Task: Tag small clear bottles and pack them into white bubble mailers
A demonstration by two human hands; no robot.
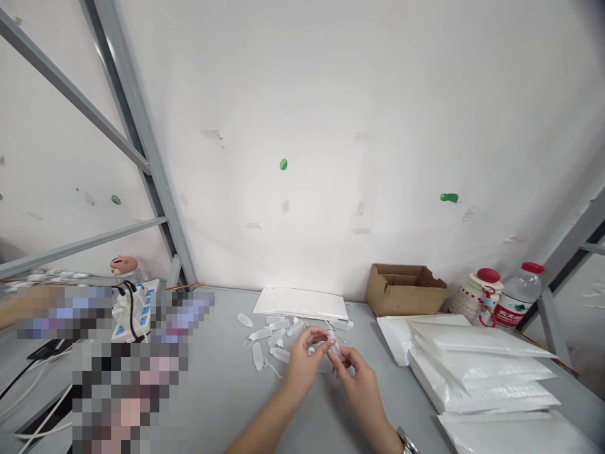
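My left hand (305, 360) and my right hand (355, 372) meet over the grey table (227, 391), fingers pinched together on one small clear plastic piece (332, 346) held between them. Just beyond the hands lies a scatter of several similar small clear plastic pieces (271, 334), some with thin white cords. Behind those is a flat stack of white sheets (302, 304) against the wall. A watch shows on my right wrist.
An open cardboard box (404, 288) stands at the back right, with a red-capped jar (477, 293) and a water bottle (518, 295) beside it. White padded envelopes (477, 366) are piled on the right. A power strip with cables (132, 309) sits left, by grey shelf struts.
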